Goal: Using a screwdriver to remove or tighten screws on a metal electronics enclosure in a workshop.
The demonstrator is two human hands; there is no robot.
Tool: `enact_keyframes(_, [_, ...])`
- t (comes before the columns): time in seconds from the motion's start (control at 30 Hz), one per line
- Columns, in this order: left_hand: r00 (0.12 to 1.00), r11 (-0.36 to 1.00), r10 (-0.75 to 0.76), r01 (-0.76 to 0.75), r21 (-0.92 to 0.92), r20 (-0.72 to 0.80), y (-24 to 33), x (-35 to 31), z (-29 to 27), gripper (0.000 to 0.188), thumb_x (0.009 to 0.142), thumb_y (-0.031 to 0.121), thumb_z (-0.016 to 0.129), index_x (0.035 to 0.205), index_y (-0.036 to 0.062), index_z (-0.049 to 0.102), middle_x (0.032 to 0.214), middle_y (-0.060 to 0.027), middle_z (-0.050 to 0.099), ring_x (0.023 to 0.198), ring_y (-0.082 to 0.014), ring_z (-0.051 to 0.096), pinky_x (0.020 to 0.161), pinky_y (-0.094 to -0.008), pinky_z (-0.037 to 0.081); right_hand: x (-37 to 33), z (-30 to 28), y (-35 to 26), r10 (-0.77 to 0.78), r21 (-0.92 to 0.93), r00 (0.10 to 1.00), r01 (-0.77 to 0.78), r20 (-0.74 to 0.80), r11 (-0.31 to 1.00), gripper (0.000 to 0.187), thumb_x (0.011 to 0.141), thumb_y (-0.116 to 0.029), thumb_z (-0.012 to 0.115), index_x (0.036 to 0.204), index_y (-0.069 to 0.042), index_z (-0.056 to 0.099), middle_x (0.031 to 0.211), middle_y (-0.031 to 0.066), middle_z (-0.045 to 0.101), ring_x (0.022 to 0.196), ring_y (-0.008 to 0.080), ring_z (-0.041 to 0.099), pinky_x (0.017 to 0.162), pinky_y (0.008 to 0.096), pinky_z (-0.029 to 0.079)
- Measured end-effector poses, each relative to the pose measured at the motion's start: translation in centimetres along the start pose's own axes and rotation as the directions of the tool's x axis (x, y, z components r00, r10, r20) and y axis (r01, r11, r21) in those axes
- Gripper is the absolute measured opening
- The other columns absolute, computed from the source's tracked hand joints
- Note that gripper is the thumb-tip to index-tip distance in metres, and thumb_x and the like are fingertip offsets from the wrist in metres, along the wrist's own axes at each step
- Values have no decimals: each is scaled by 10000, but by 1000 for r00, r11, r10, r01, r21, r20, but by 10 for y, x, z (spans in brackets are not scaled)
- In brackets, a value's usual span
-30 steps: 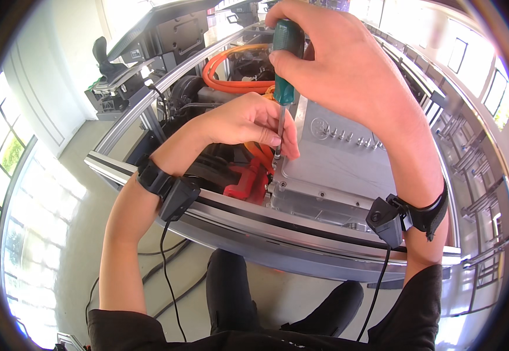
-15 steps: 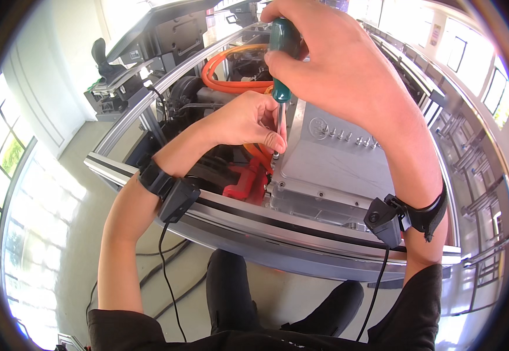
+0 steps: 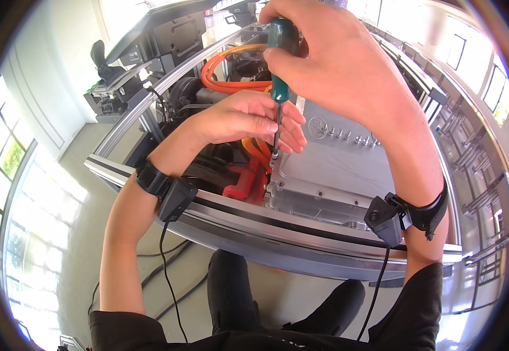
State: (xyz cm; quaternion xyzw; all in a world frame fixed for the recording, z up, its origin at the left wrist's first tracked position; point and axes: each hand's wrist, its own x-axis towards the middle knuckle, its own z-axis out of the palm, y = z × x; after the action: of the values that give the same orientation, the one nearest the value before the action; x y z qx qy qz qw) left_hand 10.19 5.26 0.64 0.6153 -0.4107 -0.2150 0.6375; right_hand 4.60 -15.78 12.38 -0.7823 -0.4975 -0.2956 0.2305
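My right hand (image 3: pixel 330 64) is wrapped round the green handle of a screwdriver (image 3: pixel 280 88), which stands nearly upright. Its metal shaft runs down to a fastener (image 3: pixel 275 155) at the left edge of a silver metal housing (image 3: pixel 336 167). My left hand (image 3: pixel 254 120) is beside the shaft, thumb against or just in front of it. The left fingers are stretched out and spread behind the shaft, not closed on it. Several loose bolts (image 3: pixel 347 136) stand in a row on the housing's lid, right of the left hand.
An aluminium frame (image 3: pixel 254 219) surrounds the housing. Orange cables (image 3: pixel 225 88) loop behind my left hand, and a red part (image 3: pixel 245 180) sits left of the housing. A gear lever (image 3: pixel 99 55) is at the far left. Black cables (image 3: pixel 172 275) hang from both wrist straps.
My left fingers have opened from a pinch near the lower shaft and now spread out past it to the right. My right hand and the screwdriver are almost unmoved.
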Motion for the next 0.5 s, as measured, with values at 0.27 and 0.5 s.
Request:
enact_keyframes(0.27, [999, 997, 27, -24, 72, -34, -3, 1, -3, 266, 966, 82, 597, 1205, -29, 560, 1133, -192, 678, 1090, -342, 681, 929, -440, 562, 1, 0, 2, 0, 0, 1000, 0, 17, 1000, 254, 817, -121, 574, 912, 115, 563, 874, 299, 617, 886, 449, 626, 833, 492, 491])
enact_keyframes(0.5, [986, 975, 25, 12, 220, -164, -7, 2, -6, 144, 916, 21, 666, 1037, -20, 601, 974, -139, 710, 893, -246, 727, 770, -328, 574, -1, 5, 1, -20, 25, 1000, 20, -21, 999, 285, 834, -128, 573, 972, 122, 570, 956, 300, 610, 943, 438, 616, 855, 476, 486])
